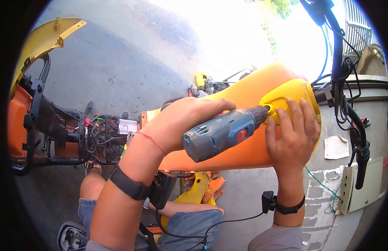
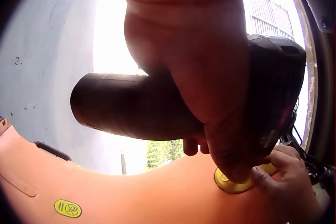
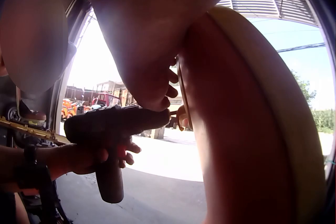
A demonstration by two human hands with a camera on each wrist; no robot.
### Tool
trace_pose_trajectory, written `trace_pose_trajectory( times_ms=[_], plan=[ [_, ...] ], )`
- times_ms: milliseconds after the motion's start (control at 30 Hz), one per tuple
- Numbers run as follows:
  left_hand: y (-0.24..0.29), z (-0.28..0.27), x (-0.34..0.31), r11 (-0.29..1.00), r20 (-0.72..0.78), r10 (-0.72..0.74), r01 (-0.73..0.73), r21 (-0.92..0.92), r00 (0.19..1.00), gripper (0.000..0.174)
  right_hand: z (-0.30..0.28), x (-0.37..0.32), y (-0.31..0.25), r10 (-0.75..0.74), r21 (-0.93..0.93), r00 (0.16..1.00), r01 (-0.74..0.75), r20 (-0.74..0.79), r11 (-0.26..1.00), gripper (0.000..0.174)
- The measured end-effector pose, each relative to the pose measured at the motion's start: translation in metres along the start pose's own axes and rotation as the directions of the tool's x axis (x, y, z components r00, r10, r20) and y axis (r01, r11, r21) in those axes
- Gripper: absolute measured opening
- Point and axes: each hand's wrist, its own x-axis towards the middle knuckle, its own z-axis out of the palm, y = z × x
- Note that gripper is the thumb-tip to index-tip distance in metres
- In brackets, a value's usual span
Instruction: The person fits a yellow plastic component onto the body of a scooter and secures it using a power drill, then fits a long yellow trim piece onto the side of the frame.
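A grey-blue power drill lies nearly level over a large orange body panel. My left hand grips its handle, which shows as a dark cylinder in the left wrist view. The chuck points at a small yellow fitting on the yellow cover; whether the bit touches it I cannot tell. My right hand rests on that cover with spread fingers, the thumb close beside the chuck. In the right wrist view the drill is in side view, its tip close to the panel's face.
Handlebars with cables rise at the right. At the left stands a black frame with exposed wiring. Yellow and orange parts lie below the panel, near a person's leg. A grey box with a green wire is at lower right.
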Motion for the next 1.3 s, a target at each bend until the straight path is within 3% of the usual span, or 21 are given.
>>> trace_pose_trajectory(
  times_ms=[133,433,567,633,800,867,933,1033,1167,1233,1300],
  plan=[
    [-0.003,0.002,0.002,0.999,-0.015,-0.004,0.003,-0.052,1.0,0.046,0.002,-0.001,0.0,0.009,0.007,1.0,-0.008,-0.01,1.0,0.02],
    [0.008,-0.014,0.011,0.996,-0.013,0.038,-0.037,0.076,0.999,0.046,0.002,0.0,0.0,0.0,-0.005,1.0,-0.001,-0.006,1.0,0.019],
    [0.001,-0.013,0.01,0.999,-0.008,0.041,-0.041,-0.015,0.999,0.046,0.001,0.001,-0.001,0.004,0.007,1.0,-0.004,-0.001,1.0,0.019],
    [0.003,-0.014,0.01,0.988,0.019,-0.03,0.032,-0.151,0.999,0.046,0.001,0.001,-0.001,0.005,0.007,1.0,-0.005,0.003,1.0,0.019],
    [0.009,-0.018,0.011,0.984,0.054,-0.076,0.083,-0.156,0.996,0.045,-0.001,0.001,-0.001,-0.004,0.003,1.0,0.004,0.017,1.0,0.02],
    [0.008,-0.017,0.011,0.983,0.063,-0.083,0.092,-0.162,0.995,0.045,-0.002,0.002,-0.001,-0.004,0.011,0.999,0.004,0.038,1.0,0.024],
    [0.005,-0.015,0.01,0.953,0.059,-0.074,0.088,-0.289,0.995,0.044,-0.003,0.002,-0.002,-0.004,-0.004,0.998,0.004,0.058,1.0,0.028],
    [0.011,-0.016,0.01,0.954,0.074,-0.133,0.148,-0.262,0.988,0.045,0.002,0.0,-0.004,0.005,-0.025,0.998,-0.003,0.069,1.0,0.036],
    [0.01,-0.016,0.01,0.976,0.069,-0.074,0.086,-0.198,0.995,0.047,0.007,-0.001,-0.009,0.047,-0.038,0.996,-0.044,0.079,0.998,0.048],
    [0.011,-0.015,0.009,0.797,0.177,-0.208,0.271,-0.54,0.962,0.051,0.009,0.0,-0.013,0.06,-0.043,0.994,-0.056,0.095,0.997,0.05],
    [0.011,-0.015,0.011,0.83,0.17,-0.204,0.262,-0.493,0.964,0.052,0.012,0.002,-0.018,0.077,-0.047,0.991,-0.073,0.11,0.996,0.052]
  ],
)
